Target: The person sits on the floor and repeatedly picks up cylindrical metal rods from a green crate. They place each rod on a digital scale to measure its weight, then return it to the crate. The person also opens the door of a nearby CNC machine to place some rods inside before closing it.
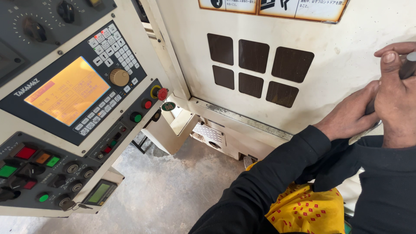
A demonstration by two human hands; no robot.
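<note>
While both hands meet at the right edge, the left hand (349,117) is closed around the lower part of a grey metal bar handle (409,66) on the cream machine door (346,52). The right hand (396,102) wraps it above, thumb on top. An orange-lit control panel (67,91) stands far left.

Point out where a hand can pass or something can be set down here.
Free: the concrete floor between the control panel and the black sleeve; the plain door right of the dark squares. Crowded: the right edge, where the left hand and right hand grip a metal handle, and the button-covered panel.
</note>
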